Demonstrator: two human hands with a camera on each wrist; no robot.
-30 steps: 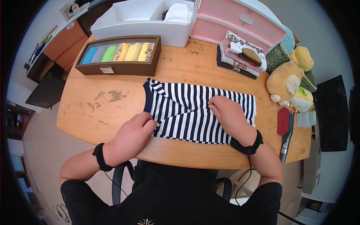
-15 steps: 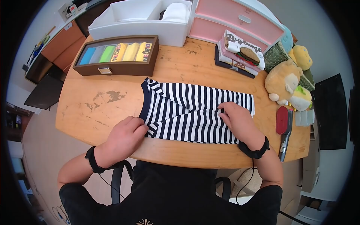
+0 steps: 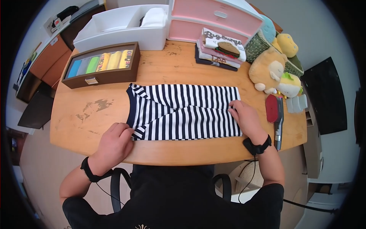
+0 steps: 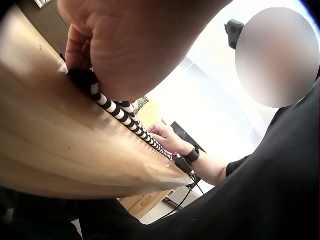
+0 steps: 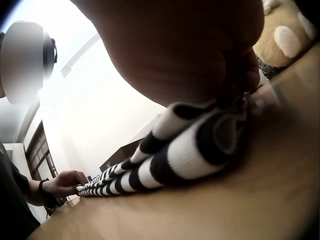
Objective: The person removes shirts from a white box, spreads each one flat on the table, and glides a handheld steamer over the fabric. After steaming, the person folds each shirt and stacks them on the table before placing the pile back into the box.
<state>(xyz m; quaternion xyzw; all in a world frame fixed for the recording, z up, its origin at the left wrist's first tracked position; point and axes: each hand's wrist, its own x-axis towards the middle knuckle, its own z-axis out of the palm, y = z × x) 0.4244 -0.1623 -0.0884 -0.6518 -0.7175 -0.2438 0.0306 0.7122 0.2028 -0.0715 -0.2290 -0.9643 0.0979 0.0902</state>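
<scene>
A navy-and-white striped shirt (image 3: 187, 118) lies folded lengthwise into a long rectangle on the wooden table, its navy collar (image 3: 132, 107) toward the left. My left hand (image 3: 116, 141) pinches the near corner by the collar; in the left wrist view its fingers (image 4: 77, 50) are curled down onto the dark cloth. At the opposite end, my right hand (image 3: 248, 118) holds the hem edge between thumb and fingers. The right wrist view shows the layered striped cloth (image 5: 185, 155) close up under that hand, whose fingertips are partly hidden in shadow.
Behind the shirt stand a brown box (image 3: 103, 78) of rolled colored items, a white bin (image 3: 122, 42), a pink drawer unit (image 3: 202, 28) and a stack of folded shirts (image 3: 221, 53). Plush toys (image 3: 267, 72) and a red-headed brush (image 3: 272, 108) are at the right of the table (image 3: 183, 152).
My right hand has slid rightward along the shirt from its middle to the hem. My left hand has shifted a little left at the collar corner. The head view has turned somewhat.
</scene>
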